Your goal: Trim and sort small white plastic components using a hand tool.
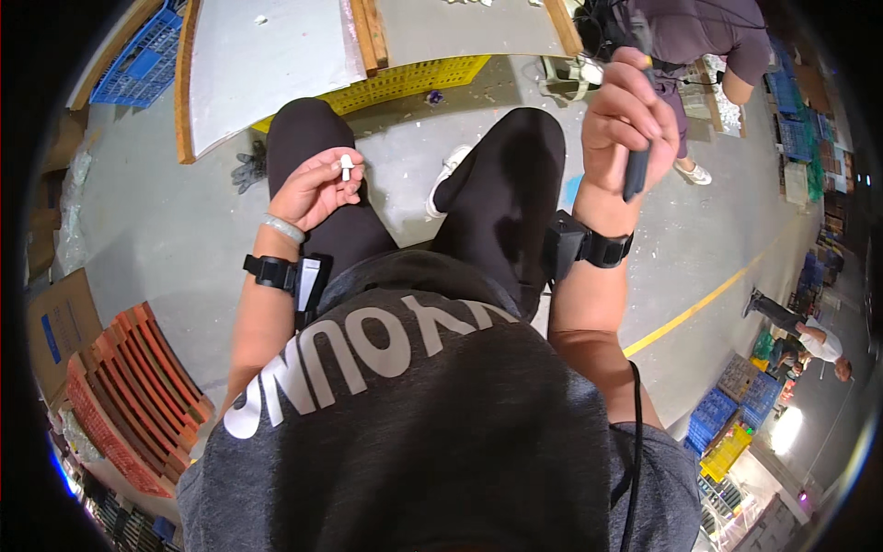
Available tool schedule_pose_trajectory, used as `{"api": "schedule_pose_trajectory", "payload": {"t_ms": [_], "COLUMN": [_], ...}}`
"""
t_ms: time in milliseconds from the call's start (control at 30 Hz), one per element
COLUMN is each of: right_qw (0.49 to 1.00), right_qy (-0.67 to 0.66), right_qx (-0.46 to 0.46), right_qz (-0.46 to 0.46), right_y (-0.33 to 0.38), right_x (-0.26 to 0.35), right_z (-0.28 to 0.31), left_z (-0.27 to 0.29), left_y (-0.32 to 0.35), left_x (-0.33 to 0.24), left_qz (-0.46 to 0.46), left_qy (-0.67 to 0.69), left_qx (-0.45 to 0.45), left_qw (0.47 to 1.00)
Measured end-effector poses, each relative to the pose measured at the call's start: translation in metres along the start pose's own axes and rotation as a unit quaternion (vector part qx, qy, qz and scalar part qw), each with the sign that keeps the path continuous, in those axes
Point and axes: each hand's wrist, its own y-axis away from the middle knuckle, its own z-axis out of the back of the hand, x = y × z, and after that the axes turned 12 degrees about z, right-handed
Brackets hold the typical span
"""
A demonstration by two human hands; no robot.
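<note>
1. The worktable [271,69], pale and edged with wooden strips, stands past the person's knees. Only its near part shows, with a few small scraps on it, so how many pieces are done or left cannot be counted here.
2. Under the table's near edge sits a yellow crate [405,87]; its contents are hidden, so it gives no clue to progress.
3. The right hand [627,129] is raised beyond the right knee, its fingers wrapped firmly around a tool and leaving no free gap.
4. The left hand [315,191] is over the left thigh, lightly closed, with thumb and fingertips pinching one small piece.
5. A dark glove [248,168] lies on the floor left of the left knee, worn by neither hand.
6. The tool [636,173] has dark handles pointing down and a grey head pointing up. The head is blurred, so whether it stands apart or closed cannot be told. It is well apart from the left hand, so no tool work is being done on the piece at this instant.
7. The white piece [346,166], capped at the top with a narrow stem below, stands roughly upright in the pinch. It looks whole, but whether it is finished cannot be judged.
8. A pale scrap [261,19] lies on the tabletop, perhaps waste from such work.
</note>
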Motion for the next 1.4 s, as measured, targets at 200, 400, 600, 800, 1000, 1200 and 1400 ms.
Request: {"api": "schedule_pose_trajectory", "payload": {"t_ms": [200,400,600,800,1000,1200,1400], "right_qw": [0.997,0.981,0.978,0.985,0.972,0.96,0.924], "right_qy": [-0.032,-0.062,-0.047,0.165,0.227,0.268,0.362], "right_qx": [0.058,0.181,0.199,0.029,-0.053,-0.066,-0.118], "right_qz": [0.047,-0.023,-0.042,-0.029,-0.042,-0.053,-0.022], "right_y": [-0.001,-0.005,-0.009,-0.001,0.001,0.003,0.004], "right_x": [-0.018,-0.017,-0.024,-0.03,-0.038,-0.043,-0.049], "right_z": [-0.045,-0.049,-0.051,-0.054,-0.024,0.002,0.01], "left_z": [-0.002,-0.005,-0.004,-0.004,-0.004,-0.01,-0.005], "left_y": [-0.003,-0.005,-0.001,-0.003,-0.003,-0.005,-0.002], "left_x": [0.0,0.001,0.001,0.001,0.001,0.0,0.004], "left_qz": [0.005,0.006,0.005,0.003,-0.005,-0.001,-0.007], "left_qy": [-0.012,-0.01,-0.008,-0.027,-0.019,-0.016,-0.007], "left_qx": [-0.002,-0.01,-0.01,0.009,0.001,-0.006,0.022], "left_qw": [1.0,1.0,1.0,1.0,1.0,1.0,1.0]}}
